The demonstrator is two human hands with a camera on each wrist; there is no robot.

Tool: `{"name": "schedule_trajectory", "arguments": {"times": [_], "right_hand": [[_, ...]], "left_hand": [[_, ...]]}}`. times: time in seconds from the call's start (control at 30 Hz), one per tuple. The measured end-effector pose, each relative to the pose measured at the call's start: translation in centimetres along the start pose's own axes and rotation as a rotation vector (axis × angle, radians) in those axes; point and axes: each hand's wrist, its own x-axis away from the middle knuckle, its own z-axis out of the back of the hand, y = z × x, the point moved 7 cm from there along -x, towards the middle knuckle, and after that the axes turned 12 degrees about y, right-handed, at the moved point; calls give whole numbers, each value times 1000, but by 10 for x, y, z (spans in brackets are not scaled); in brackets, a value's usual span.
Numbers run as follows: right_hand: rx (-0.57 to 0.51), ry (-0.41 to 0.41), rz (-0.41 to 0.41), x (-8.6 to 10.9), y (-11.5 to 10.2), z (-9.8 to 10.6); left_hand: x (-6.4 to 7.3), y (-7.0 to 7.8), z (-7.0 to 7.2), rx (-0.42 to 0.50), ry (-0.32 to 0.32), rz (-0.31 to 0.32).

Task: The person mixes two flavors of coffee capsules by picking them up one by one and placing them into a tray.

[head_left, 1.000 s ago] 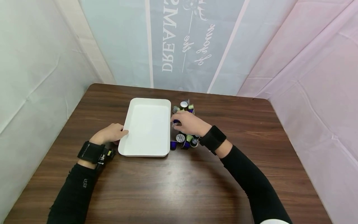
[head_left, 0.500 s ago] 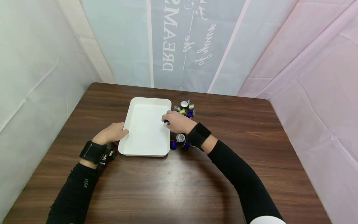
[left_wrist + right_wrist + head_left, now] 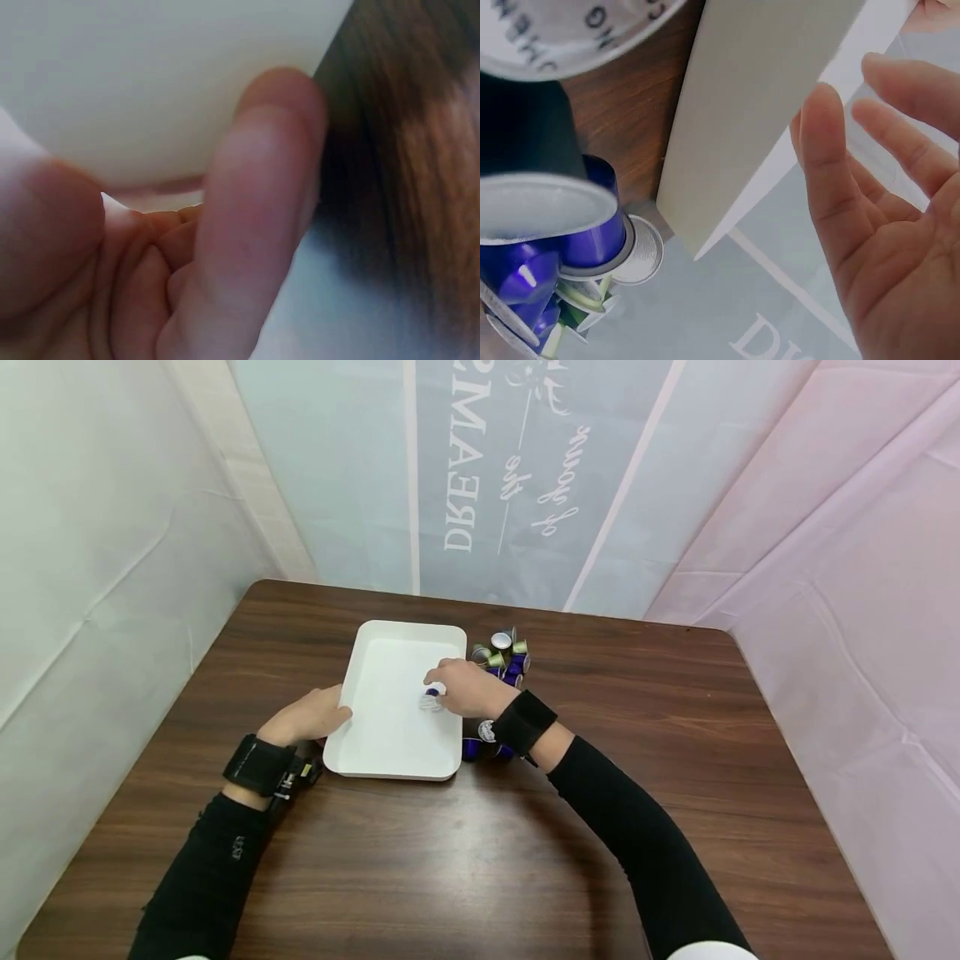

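In the head view, my left hand [image 3: 309,714] grips the left edge of a white tray [image 3: 378,764], its thumb over the rim. The left wrist view shows that thumb [image 3: 259,202] close against the tray's wall [image 3: 165,90]. Over the tray's right half hovers my right hand [image 3: 472,687]; its fingers are parted in the right wrist view and nothing shows between them. Just below its fingertips is a blurred coffee capsule [image 3: 431,700], dark blue with a pale rim, inside the tray. More capsules [image 3: 515,664] lie along the tray's right side, partly hidden by my right hand and wrist.
Purple-blue capsules [image 3: 592,244] and a large-looking capsule lid with printed letters [image 3: 577,34] stand close to the right wrist camera. The dark wooden table [image 3: 480,860] extends toward me. A pale blue printed cloth [image 3: 517,477] hangs behind it, with white cloths at the sides.
My right hand has carried a capsule leftward from the pile to above the tray, and its fingers have let it go. My left hand keeps its grip on the tray's edge.
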Motion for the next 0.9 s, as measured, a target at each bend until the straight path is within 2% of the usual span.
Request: {"name": "schedule_trajectory", "arguments": {"times": [0.17,0.33,0.47,0.7,0.9], "right_hand": [[-41,68,33,16,11,18],[-70,102,2,42,31,40],[-72,106,-38,62,49,48],[-90,59,-99,97,70,42],[-75,-8,-101,113,77,27]], "left_hand": [[-1,1,-2,4,-10,6],[-3,-1,-2,7,-8,14],[-3,-4,-2,14,-9,25],[-2,-2,0,-10,-2,13],[-4,-4,-3,-3,-7,19]]}}
